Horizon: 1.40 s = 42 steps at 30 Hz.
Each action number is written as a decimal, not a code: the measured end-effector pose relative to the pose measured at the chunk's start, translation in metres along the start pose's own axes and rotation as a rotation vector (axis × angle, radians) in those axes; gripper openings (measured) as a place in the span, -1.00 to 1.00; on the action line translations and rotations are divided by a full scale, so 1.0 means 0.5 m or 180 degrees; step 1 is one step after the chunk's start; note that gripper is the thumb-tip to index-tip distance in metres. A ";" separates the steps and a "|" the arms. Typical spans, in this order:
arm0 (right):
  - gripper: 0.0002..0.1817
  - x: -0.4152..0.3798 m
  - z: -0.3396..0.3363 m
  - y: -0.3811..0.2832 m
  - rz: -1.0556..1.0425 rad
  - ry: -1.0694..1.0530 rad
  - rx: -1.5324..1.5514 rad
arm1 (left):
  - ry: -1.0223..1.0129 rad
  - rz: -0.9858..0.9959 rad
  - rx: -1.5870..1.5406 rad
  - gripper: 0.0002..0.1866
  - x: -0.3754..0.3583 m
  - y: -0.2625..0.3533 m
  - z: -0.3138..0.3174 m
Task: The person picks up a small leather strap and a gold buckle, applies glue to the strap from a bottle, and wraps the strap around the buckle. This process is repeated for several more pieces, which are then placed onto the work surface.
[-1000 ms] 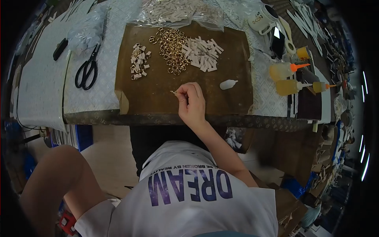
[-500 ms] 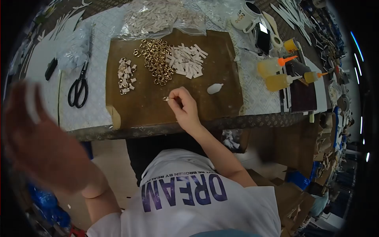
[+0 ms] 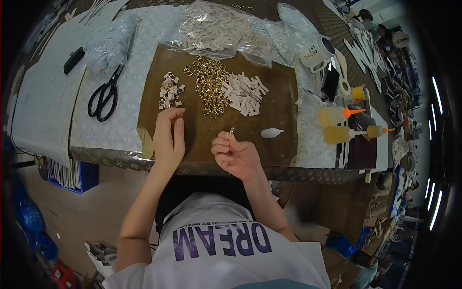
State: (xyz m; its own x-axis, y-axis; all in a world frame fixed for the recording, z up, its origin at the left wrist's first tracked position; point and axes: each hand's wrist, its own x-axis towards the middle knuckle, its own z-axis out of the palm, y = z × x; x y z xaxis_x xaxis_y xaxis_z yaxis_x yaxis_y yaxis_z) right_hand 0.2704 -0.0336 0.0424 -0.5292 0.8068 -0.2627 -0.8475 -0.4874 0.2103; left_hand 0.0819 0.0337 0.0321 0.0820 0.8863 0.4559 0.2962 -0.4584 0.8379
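My right hand (image 3: 237, 155) is turned with its palm partly upward over the brown mat (image 3: 284, 96). Its thumb and fingertips pinch a small gold metal ring piece (image 3: 232, 130), mostly covered by the fingers. My left hand (image 3: 169, 136) rests at the mat's left side, thumb and fingers apart, with nothing visible in it. Just beyond its fingertips lies a small heap of gold rings with white tabs (image 3: 169, 90). A larger pile of gold rings (image 3: 211, 86) sits further in, touching a pile of white strips (image 3: 246, 94). To the right lies a small white squeeze bottle (image 3: 272, 132).
Black scissors (image 3: 103, 98) lie left of the mat, near a plastic bag (image 3: 113, 43). Clear bags of pale strips (image 3: 211, 29) stand behind. At right are a mug (image 3: 315, 54), a phone (image 3: 330, 83), a yellow-liquid bottle (image 3: 337, 135) and a dark red notebook (image 3: 363, 153).
My left hand has come from a raised, blurred position at the left down to the mat. My right hand has rolled palm-up, still pinching the gold piece. The view has shifted.
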 end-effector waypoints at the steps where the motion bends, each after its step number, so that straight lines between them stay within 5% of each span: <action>1: -0.83 0.003 -0.006 0.004 0.0016 0.0044 0.0046 | -0.0103 -0.0330 -0.0247 -0.81 -0.003 -0.003 -0.004; 3: -0.83 0.007 -0.013 0.006 0.0031 0.0088 0.0053 | -0.0311 -0.0976 -0.0756 -0.80 -0.002 0.001 -0.006; 6: -0.83 0.001 -0.018 0.003 -0.0045 0.0081 -0.0031 | -0.0202 -0.1052 -0.0862 -0.78 0.008 0.006 -0.007; 42: -0.85 0.009 -0.032 0.032 -0.0724 0.0060 -0.1009 | -0.0514 -0.0999 -0.0664 -0.81 0.004 0.002 -0.008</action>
State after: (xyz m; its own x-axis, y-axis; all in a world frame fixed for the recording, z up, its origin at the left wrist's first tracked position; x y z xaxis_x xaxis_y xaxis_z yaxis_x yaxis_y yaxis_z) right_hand 0.2537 -0.0434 0.0294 -0.3245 0.9013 -0.2869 -0.9125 -0.3782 -0.1559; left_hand 0.0784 0.0350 0.0351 0.1717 0.9766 0.1293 0.1327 -0.1530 0.9793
